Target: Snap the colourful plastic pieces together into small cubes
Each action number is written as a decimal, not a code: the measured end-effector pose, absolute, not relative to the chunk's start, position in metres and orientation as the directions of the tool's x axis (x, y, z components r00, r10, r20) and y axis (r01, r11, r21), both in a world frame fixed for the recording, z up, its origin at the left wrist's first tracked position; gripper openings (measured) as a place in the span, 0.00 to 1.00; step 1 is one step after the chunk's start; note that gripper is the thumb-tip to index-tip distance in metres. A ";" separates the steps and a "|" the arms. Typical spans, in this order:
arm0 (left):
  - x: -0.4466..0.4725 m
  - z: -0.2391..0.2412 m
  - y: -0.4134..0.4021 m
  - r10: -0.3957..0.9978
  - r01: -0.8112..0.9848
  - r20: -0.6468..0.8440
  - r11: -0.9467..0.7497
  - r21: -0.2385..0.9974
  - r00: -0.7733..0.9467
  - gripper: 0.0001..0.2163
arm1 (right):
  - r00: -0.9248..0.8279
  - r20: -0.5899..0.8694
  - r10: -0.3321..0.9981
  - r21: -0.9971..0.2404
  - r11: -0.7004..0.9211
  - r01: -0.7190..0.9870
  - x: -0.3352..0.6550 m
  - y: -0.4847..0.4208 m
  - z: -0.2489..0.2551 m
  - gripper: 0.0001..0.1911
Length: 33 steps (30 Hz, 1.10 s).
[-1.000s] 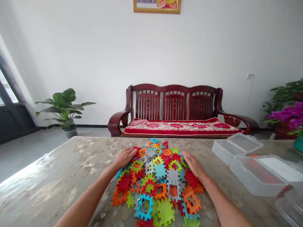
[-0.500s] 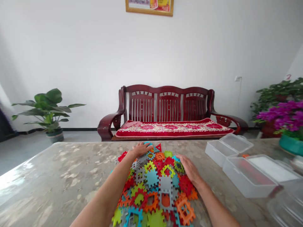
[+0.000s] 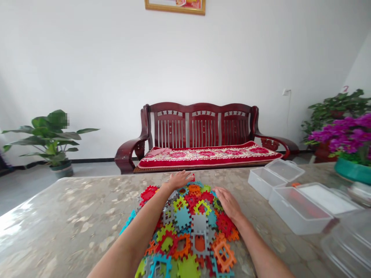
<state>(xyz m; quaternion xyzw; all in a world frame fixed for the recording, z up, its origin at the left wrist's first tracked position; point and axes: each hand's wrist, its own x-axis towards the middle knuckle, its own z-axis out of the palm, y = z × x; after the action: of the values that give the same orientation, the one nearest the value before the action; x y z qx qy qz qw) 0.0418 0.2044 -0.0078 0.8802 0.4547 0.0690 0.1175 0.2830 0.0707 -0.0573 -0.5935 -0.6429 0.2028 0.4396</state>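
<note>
A heap of plastic interlocking tiles (image 3: 183, 218) in red, green, blue, grey and orange lies on the table between my forearms. Some are solid squares; others have window or door cut-outs. At the far edge of the heap my left hand (image 3: 180, 179) rests with fingers spread, close to a small red tile (image 3: 193, 177). My right hand (image 3: 228, 201) lies along the heap's right side, fingers stretched forward, touching the tiles there. Neither hand visibly grips a tile. Part of the heap's left side is hidden behind my left forearm.
Two open translucent boxes (image 3: 300, 220) with lids stand to the right on the patterned table (image 3: 84, 227). Beyond them is a teal pot (image 3: 352, 170) of purple flowers. A wooden bench (image 3: 203, 127) stands past the table's far edge, and a potted plant (image 3: 59, 154) at the left.
My left hand has shifted slightly right along the far edge of the heap, its fingers spreading. My right hand stays beside the tiles. The whole view has turned a little.
</note>
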 end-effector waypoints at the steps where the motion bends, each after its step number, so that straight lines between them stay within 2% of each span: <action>1: 0.047 -0.008 0.202 0.816 0.786 -0.011 -0.554 0.274 0.578 0.27 | 0.094 0.329 0.940 -0.785 0.217 0.581 0.283 0.071 -0.057 0.29; 9: 0.051 0.017 0.169 0.781 0.770 -0.135 -0.543 0.335 0.610 0.28 | 0.106 0.336 0.936 -0.787 0.217 0.577 0.285 0.072 -0.058 0.29; 11: 0.041 0.027 0.150 0.761 0.750 -0.136 -0.563 0.347 0.634 0.28 | 0.103 0.340 0.935 -0.791 0.225 0.569 0.285 0.072 -0.057 0.29; 13: 0.028 0.036 0.124 0.735 0.707 -0.072 -0.615 0.348 0.674 0.27 | 0.101 0.348 0.932 -0.792 0.234 0.564 0.285 0.071 -0.056 0.28; 21: -0.023 0.046 -0.005 0.591 0.566 0.071 -0.795 0.219 0.803 0.35 | 0.124 0.350 0.928 -0.781 0.216 0.586 0.285 0.069 -0.053 0.28; 27: -0.035 0.026 -0.060 0.492 0.485 0.022 -0.863 0.138 0.870 0.45 | 0.129 0.360 0.924 -0.773 0.218 0.596 0.286 0.068 -0.056 0.29; 30: -0.036 0.013 -0.065 0.511 0.509 0.024 -0.858 0.075 0.859 0.47 | 0.128 0.352 0.927 -0.769 0.208 0.605 0.286 0.066 -0.055 0.29; 33: -0.039 0.003 -0.055 0.592 0.593 0.078 -0.805 0.021 0.802 0.43 | 0.140 0.347 0.927 -0.764 0.194 0.616 0.285 0.064 -0.053 0.29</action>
<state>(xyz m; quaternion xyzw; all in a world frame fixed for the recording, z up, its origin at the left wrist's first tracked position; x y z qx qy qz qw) -0.0390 -0.0550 0.0034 0.9492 0.3120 0.0404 -0.0021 0.2850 0.0644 -0.0534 -0.6103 -0.6320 0.1754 0.4442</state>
